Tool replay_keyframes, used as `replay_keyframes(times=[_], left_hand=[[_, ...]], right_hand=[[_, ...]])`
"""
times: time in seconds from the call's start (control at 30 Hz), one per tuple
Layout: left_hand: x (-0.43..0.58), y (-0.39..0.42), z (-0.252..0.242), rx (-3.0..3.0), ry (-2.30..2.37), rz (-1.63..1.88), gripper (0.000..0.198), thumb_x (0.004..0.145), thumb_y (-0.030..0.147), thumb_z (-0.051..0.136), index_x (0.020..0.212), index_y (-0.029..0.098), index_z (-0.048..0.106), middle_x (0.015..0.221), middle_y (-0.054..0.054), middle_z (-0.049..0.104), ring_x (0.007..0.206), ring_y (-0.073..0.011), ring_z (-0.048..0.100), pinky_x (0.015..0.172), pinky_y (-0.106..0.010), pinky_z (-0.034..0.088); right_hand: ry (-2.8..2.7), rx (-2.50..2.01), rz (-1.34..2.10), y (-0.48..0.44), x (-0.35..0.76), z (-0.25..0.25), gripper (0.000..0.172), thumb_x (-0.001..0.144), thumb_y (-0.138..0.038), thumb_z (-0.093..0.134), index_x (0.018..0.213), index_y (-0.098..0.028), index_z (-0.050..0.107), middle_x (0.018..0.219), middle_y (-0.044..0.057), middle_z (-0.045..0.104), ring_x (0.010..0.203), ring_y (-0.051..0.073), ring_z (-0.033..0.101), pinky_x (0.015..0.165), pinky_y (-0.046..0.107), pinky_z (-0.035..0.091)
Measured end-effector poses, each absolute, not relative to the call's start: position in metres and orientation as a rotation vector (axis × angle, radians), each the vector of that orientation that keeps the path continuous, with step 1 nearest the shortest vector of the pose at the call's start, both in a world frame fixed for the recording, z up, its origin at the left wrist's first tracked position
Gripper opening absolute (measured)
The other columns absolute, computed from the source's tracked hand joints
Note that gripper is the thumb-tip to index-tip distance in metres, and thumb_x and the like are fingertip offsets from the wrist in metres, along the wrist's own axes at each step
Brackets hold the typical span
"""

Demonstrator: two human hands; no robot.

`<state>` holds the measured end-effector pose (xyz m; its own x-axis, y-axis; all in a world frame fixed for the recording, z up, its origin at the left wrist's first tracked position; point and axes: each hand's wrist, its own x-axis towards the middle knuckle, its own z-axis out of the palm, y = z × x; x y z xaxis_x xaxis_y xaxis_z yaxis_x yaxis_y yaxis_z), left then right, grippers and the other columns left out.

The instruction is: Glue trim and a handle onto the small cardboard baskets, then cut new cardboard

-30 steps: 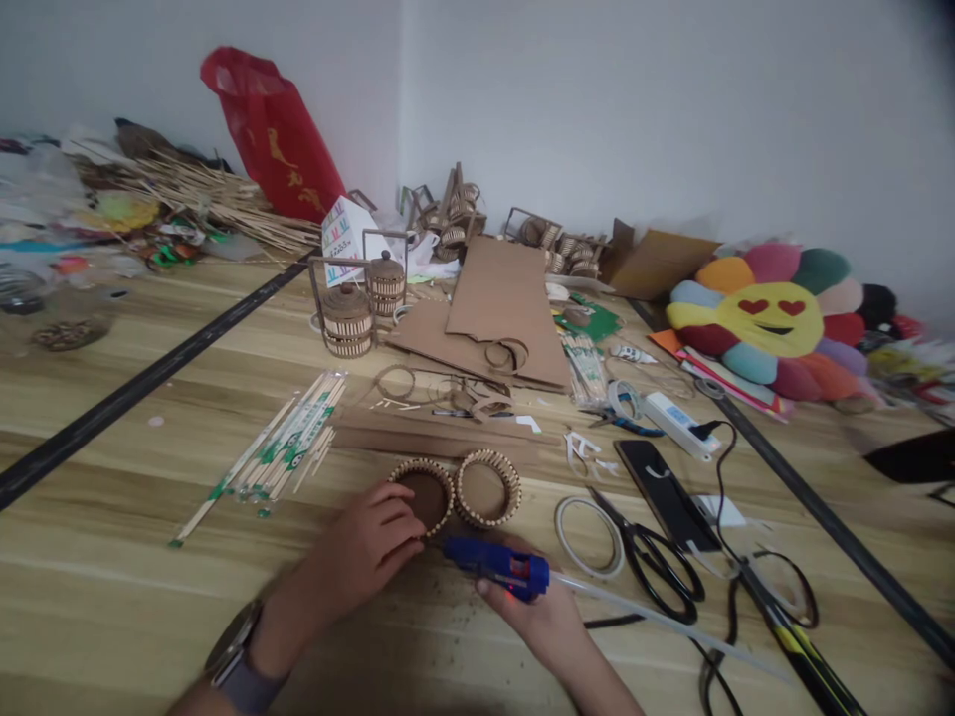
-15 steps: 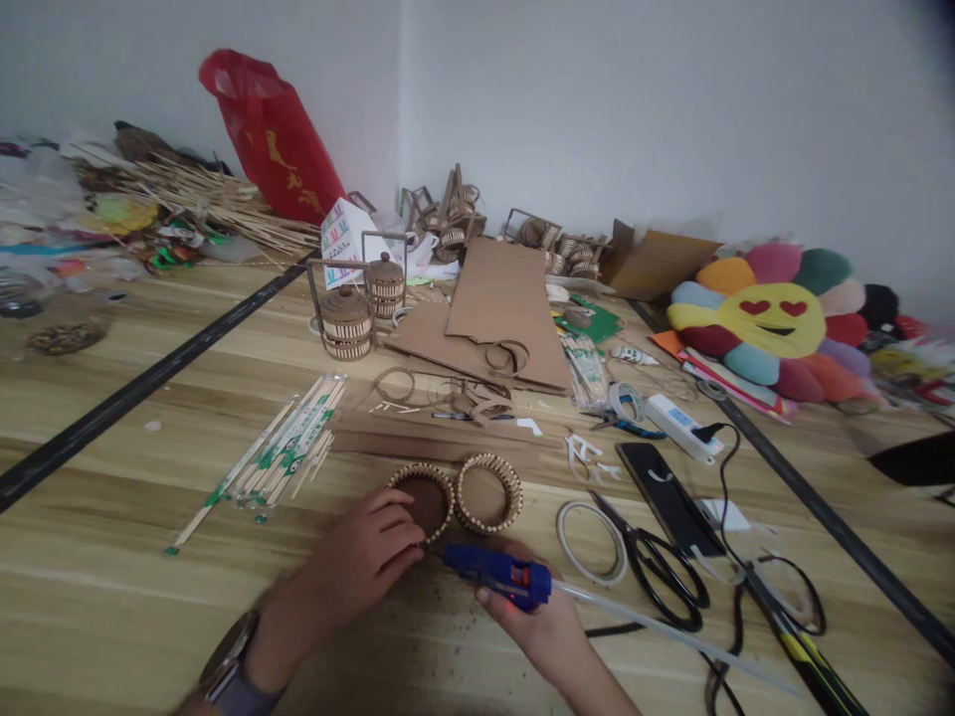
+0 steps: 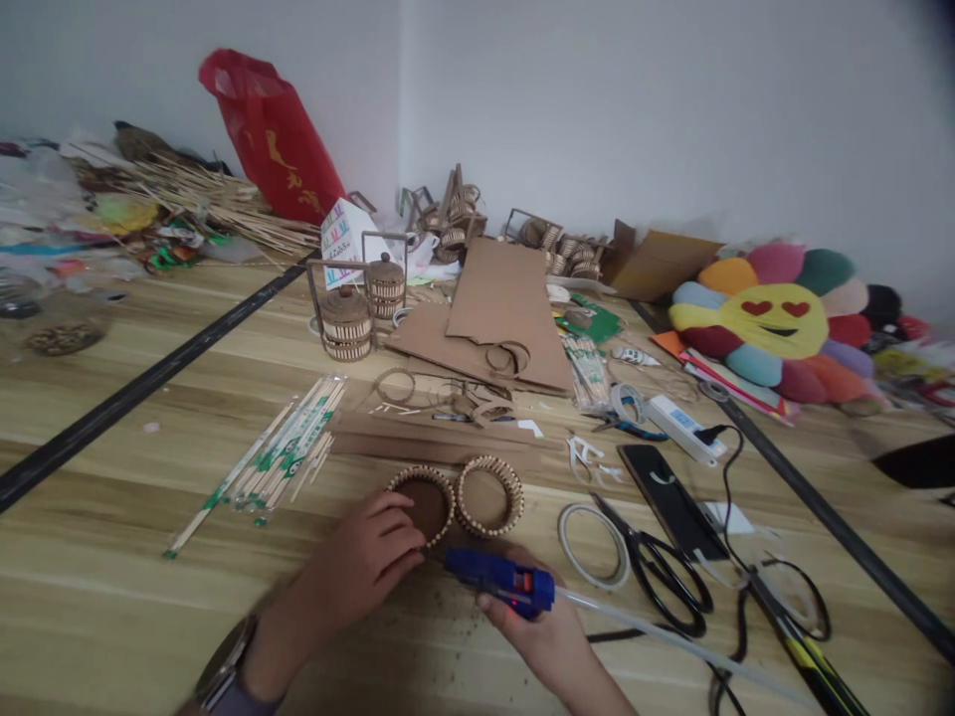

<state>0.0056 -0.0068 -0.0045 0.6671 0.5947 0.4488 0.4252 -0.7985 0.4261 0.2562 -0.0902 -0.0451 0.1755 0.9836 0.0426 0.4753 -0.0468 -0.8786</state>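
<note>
My left hand (image 3: pixel 369 557) grips the near-left rim of a round stick-walled tray (image 3: pixel 453 499) with a brown cardboard floor. Its fingers bend over the edge. Touching that tray on the right is a second round stick-walled ring (image 3: pixel 514 494). In my right hand (image 3: pixel 541 631) is a blue hot glue gun (image 3: pixel 492 580), with a small red light showing and a long clear glue stick (image 3: pixel 642 624) trailing from its back. The gun's nozzle points left at the tray's near side, close to my left fingertips. The exact tip is hard to make out.
Right of my hands lie a tape roll (image 3: pixel 561 542), black scissors (image 3: pixel 657 572), a phone (image 3: pixel 657 487) and a power strip (image 3: pixel 686 428). Wrapped chopsticks (image 3: pixel 287 447) are at left. Beyond are cardboard sheets (image 3: pixel 499 288) and handled stick baskets (image 3: pixel 347 323).
The view has shifted very slightly. My right hand and the glue gun sit a touch further right; my left hand keeps its place on the tray.
</note>
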Motion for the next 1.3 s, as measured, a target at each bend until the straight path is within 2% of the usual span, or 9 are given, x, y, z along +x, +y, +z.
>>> replay_keyframes(times=[0.27, 0.43, 0.63, 0.83, 1.0, 1.2, 1.3], left_hand=[[0.006, -0.007, -0.003, 2.615, 0.829, 0.847, 0.012, 0.095, 0.015, 0.058, 0.097, 0.022, 0.068, 0.09, -0.003, 0.071, 0.108, -0.0237, 0.059, 0.094, -0.038, 0.051], [0.006, -0.008, -0.005, 2.616, 0.83, 0.843, 0.011, 0.095, 0.016, 0.059, 0.097, 0.022, 0.068, 0.089, -0.003, 0.071, 0.108, -0.0238, 0.059, 0.095, -0.039, 0.05], [0.005, -0.006, -0.002, 2.629, 0.821, 0.851, 0.01, 0.095, 0.017, 0.059, 0.095, 0.021, 0.069, 0.088, -0.003, 0.071, 0.106, -0.023, 0.059, 0.094, -0.038, 0.05], [0.004, -0.006, 0.0, 2.63, 0.833, 0.823, 0.011, 0.096, 0.018, 0.059, 0.096, 0.021, 0.069, 0.09, -0.003, 0.072, 0.107, -0.0229, 0.059, 0.094, -0.038, 0.05], [0.004, -0.006, 0.0, 2.634, 0.827, 0.82, 0.01, 0.095, 0.019, 0.06, 0.096, 0.021, 0.07, 0.09, -0.003, 0.072, 0.107, -0.0226, 0.06, 0.095, -0.038, 0.05], [0.004, -0.005, 0.001, 2.632, 0.803, 0.821, 0.011, 0.096, 0.018, 0.059, 0.097, 0.02, 0.07, 0.09, -0.003, 0.072, 0.107, -0.0226, 0.06, 0.096, -0.038, 0.05], [0.003, -0.005, 0.001, 2.63, 0.813, 0.807, 0.013, 0.097, 0.02, 0.057, 0.097, 0.02, 0.07, 0.09, -0.004, 0.072, 0.107, -0.0228, 0.059, 0.096, -0.039, 0.05]], right_hand=[[-1.423, -1.666, 0.675, -0.091, 0.26, -0.053, 0.04, 0.064, -0.051, 0.079, 0.088, -0.02, 0.071, 0.083, 0.009, 0.072, 0.08, 0.028, 0.069, 0.078, 0.041, 0.06], [-1.481, -1.658, 0.658, -0.089, 0.261, -0.045, 0.035, 0.067, -0.052, 0.076, 0.082, -0.021, 0.07, 0.078, 0.008, 0.071, 0.075, 0.026, 0.068, 0.073, 0.039, 0.06], [-1.506, -1.604, 0.844, -0.085, 0.262, -0.019, 0.029, 0.07, -0.047, 0.078, 0.076, -0.021, 0.068, 0.07, 0.005, 0.07, 0.07, 0.023, 0.068, 0.066, 0.033, 0.059], [-1.497, -1.587, 0.87, -0.083, 0.258, -0.01, 0.027, 0.07, -0.045, 0.078, 0.08, -0.021, 0.07, 0.076, 0.006, 0.072, 0.073, 0.022, 0.067, 0.065, 0.031, 0.058], [-1.553, -1.58, 0.844, -0.082, 0.258, -0.009, 0.025, 0.071, -0.044, 0.077, 0.07, -0.021, 0.066, 0.07, 0.003, 0.069, 0.072, 0.021, 0.066, 0.066, 0.029, 0.057], [-1.503, -1.584, 0.856, -0.083, 0.257, -0.013, 0.028, 0.07, -0.044, 0.078, 0.082, -0.02, 0.071, 0.078, 0.007, 0.073, 0.073, 0.023, 0.068, 0.065, 0.031, 0.058], [-1.51, -1.592, 0.839, -0.083, 0.257, -0.013, 0.028, 0.07, -0.046, 0.079, 0.08, -0.021, 0.07, 0.074, 0.006, 0.072, 0.072, 0.023, 0.068, 0.064, 0.031, 0.059]])
